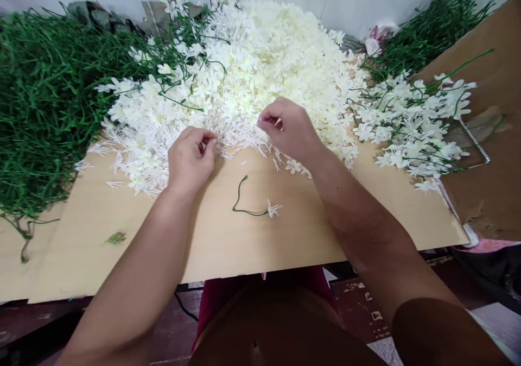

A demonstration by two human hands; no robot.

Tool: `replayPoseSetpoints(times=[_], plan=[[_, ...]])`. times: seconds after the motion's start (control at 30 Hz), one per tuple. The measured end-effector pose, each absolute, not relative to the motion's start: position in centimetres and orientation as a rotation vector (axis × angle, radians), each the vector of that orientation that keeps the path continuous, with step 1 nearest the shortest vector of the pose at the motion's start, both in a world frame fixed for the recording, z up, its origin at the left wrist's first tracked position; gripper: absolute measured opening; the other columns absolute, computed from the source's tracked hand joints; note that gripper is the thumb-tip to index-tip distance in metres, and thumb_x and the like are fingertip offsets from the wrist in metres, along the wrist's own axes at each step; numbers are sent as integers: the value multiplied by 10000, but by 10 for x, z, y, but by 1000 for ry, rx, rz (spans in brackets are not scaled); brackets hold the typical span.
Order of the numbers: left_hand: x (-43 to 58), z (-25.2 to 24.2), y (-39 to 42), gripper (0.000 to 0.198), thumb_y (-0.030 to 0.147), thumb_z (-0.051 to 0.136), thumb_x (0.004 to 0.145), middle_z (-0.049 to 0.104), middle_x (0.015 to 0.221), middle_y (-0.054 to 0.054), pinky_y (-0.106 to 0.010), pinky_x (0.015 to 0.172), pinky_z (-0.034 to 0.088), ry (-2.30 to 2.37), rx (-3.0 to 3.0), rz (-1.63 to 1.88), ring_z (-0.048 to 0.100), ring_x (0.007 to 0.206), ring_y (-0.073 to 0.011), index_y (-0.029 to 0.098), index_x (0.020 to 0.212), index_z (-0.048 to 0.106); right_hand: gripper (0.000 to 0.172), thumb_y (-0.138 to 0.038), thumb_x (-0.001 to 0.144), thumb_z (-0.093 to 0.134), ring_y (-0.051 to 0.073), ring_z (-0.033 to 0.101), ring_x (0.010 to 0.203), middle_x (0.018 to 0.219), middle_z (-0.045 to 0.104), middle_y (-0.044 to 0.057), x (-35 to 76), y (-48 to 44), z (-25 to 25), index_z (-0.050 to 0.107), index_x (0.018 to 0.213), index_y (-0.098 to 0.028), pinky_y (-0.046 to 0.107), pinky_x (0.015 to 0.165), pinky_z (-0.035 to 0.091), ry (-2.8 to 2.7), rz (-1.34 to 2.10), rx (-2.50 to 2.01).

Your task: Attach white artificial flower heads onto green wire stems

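Note:
My left hand [191,157] is closed in a pinch at the front edge of a heap of thin white stamens [240,132]. What its fingertips hold, if anything, is too small to name. My right hand [288,130] pinches too, just above the same stamens, with a whitish bit at its fingertips that I cannot make out. Between my forearms, a bent green stem [248,212] lies on the board, tipped with a small white stamen piece [274,209]. Behind both hands rises a large pile of cream-white fabric petals [285,56].
Green plastic stems [49,94] are heaped at the left, with another bunch [431,35] at the back right. Assembled white flowers [411,121] lie at the right, by a brown cardboard panel [488,181]. The tan board [228,252] ends just before my body.

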State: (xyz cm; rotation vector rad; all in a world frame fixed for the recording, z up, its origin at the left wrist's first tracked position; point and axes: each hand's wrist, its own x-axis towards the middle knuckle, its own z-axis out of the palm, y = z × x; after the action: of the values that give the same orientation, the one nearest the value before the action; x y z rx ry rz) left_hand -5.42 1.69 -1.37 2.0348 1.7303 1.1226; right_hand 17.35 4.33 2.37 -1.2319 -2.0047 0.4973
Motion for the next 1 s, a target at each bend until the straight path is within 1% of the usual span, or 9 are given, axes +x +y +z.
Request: replayPoseSetpoints(times=[0.07, 0.17, 0.27, 0.37, 0.43, 0.53, 0.77, 0.9, 1.0], plan=[[-52, -14, 16, 72, 192, 606, 844, 655, 833, -20, -317, 701, 456, 1689, 2065, 1097, 570, 719, -166, 225, 844, 670, 101, -188, 895, 618, 172, 584, 880, 916, 611, 56, 190, 46, 31, 642, 797, -183, 361, 841, 532, -1976, 431, -1237], [-51, -16, 15, 92, 207, 593, 844, 682, 844, -23, -300, 707, 461, 1655, 2102, 1058, 592, 741, -165, 207, 862, 683, 134, -280, 862, 697, 217, 613, 962, 953, 625, 73, 219, 50, 44, 682, 782, -175, 433, 913, 540, -1967, 304, -1305], [-50, -17, 16, 105, 231, 591, 850, 692, 842, -28, -296, 701, 461, 1648, 2088, 1047, 601, 741, -167, 201, 866, 691, 131, -230, 789, 755, 234, 629, 936, 894, 631, 60, 236, 53, 48, 685, 710, -152, 519, 985, 505, -2028, 224, -1428], [-50, -19, 17, 106, 237, 600, 845, 690, 825, -29, -298, 689, 454, 1650, 2069, 1038, 597, 728, -166, 201, 866, 698, 145, -139, 738, 771, 216, 625, 853, 815, 611, 45, 231, 57, 39, 660, 645, -153, 517, 1007, 480, -2064, 224, -1582], [-49, -20, 17, 112, 237, 603, 840, 688, 818, -27, -299, 683, 449, 1645, 2068, 1030, 595, 722, -167, 203, 872, 706, 174, -95, 737, 745, 195, 608, 795, 762, 580, 33, 222, 59, 30, 633, 619, -159, 470, 951, 500, -2059, 233, -1648], [-47, -20, 17, 113, 237, 610, 831, 688, 812, -22, -299, 681, 447, 1633, 2072, 1020, 593, 715, -167, 208, 868, 713, 180, -85, 783, 670, 168, 578, 750, 740, 566, 21, 211, 62, 20, 607, 638, -170, 398, 855, 512, -2062, 243, -1586], [-46, -18, 16, 104, 217, 610, 823, 679, 794, -20, -295, 698, 459, 1580, 2040, 1078, 585, 717, -157, 202, 849, 710, 125, -164, 879, 602, 202, 578, 896, 886, 630, 65, 207, 54, 35, 616, 759, -197, 391, 883, 508, -1948, 313, -1386], [-40, -18, 15, 121, 253, 620, 827, 672, 777, -21, -287, 687, 462, 1453, 1904, 1198, 568, 689, -145, 187, 864, 715, 115, -227, 907, 585, 157, 575, 850, 881, 630, 39, 186, 48, 31, 595, 797, -194, 334, 814, 525, -1832, 517, -1142], [-32, -20, 13, 216, 356, 700, 803, 673, 790, -25, -284, 679, 474, 1270, 1754, 1248, 574, 679, -142, 179, 924, 717, 109, -218, 884, 596, 119, 558, 780, 818, 615, 10, 164, 44, 18, 576, 782, -186, 287, 749, 509, -1791, 732, -944]])
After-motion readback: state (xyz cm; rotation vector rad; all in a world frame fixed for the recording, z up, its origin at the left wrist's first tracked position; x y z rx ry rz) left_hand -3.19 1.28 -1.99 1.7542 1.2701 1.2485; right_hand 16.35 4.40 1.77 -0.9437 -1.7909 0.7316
